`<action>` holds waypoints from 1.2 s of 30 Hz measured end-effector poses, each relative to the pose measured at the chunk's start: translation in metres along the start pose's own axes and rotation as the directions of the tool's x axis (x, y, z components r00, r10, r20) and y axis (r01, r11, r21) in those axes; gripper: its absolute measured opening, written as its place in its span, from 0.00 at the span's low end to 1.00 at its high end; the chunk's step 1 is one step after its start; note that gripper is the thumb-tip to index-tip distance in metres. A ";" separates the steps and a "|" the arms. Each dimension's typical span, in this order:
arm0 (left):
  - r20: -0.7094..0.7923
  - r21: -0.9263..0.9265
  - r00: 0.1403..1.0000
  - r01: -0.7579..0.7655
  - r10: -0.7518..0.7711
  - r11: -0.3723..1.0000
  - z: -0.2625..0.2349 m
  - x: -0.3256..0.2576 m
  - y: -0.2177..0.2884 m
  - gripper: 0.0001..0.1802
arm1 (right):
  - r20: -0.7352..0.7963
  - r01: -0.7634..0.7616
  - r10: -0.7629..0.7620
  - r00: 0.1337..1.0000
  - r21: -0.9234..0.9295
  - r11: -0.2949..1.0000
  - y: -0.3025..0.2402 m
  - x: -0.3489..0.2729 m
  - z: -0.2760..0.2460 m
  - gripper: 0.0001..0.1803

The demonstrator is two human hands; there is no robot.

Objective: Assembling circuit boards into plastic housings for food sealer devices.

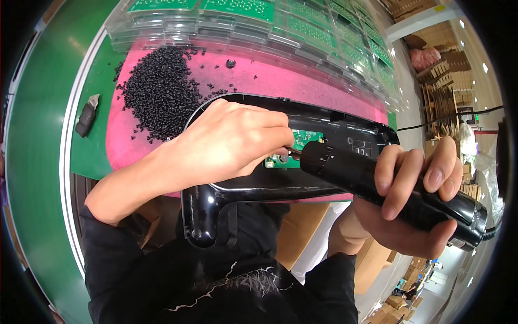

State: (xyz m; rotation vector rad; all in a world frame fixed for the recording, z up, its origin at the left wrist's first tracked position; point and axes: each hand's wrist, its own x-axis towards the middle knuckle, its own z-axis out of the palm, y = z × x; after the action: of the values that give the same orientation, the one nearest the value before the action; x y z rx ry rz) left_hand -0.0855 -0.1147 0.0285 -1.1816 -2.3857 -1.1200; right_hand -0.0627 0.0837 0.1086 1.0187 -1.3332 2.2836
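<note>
My right hand (413, 202) grips a black electric screwdriver (377, 181), its tip pointing left at a small green circuit board (305, 139) set inside a black plastic housing (253, 186). My left hand (226, 141) rests on the housing with fingers closed, pinching at the screwdriver tip by the board; what it pinches is hidden. The housing lies on a pink mat (280, 81), and its curved handle end hangs over the table edge toward me.
A heap of small black screws (159, 94) lies on the mat at the left. Clear plastic trays (259, 27) holding green circuit boards line the back. A dark object (86, 116) sits on the green surface at far left. Cardboard boxes (448, 75) stand at right.
</note>
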 end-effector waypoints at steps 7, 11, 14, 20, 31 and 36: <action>0.016 -0.103 1.000 -0.005 0.006 0.995 0.001 -0.001 -0.004 0.08 | 0.053 -0.212 0.215 0.975 -0.064 0.975 0.003 -0.006 -0.004 0.19; -0.080 -0.055 0.995 0.061 -0.066 0.997 0.002 0.002 0.001 0.05 | 0.065 -0.238 0.248 0.967 -0.131 0.962 0.009 -0.010 -0.004 0.20; -0.048 0.003 0.989 0.141 -0.141 0.990 0.000 0.002 0.004 0.08 | 0.033 -0.256 0.263 0.964 -0.146 0.956 0.016 -0.012 -0.004 0.20; -0.035 0.026 0.984 0.178 -0.178 0.984 -0.001 0.002 0.006 0.08 | 0.216 -0.307 0.310 0.926 -0.046 0.950 0.026 -0.008 -0.008 0.21; -0.026 -0.005 0.994 0.105 -0.105 0.994 0.000 -0.003 0.000 0.08 | 0.143 -0.387 0.401 0.905 -0.114 0.915 0.023 -0.010 0.002 0.24; 0.055 -0.006 0.997 0.053 -0.052 0.999 0.004 -0.007 -0.007 0.09 | 0.095 -0.202 0.213 0.973 -0.110 0.973 0.014 -0.011 -0.001 0.22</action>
State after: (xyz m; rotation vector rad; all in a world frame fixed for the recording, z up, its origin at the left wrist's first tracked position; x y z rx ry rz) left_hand -0.0859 -0.1184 0.0181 -1.1734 -2.4696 -1.1268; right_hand -0.0636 0.0785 0.0911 1.0230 -1.6508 2.3098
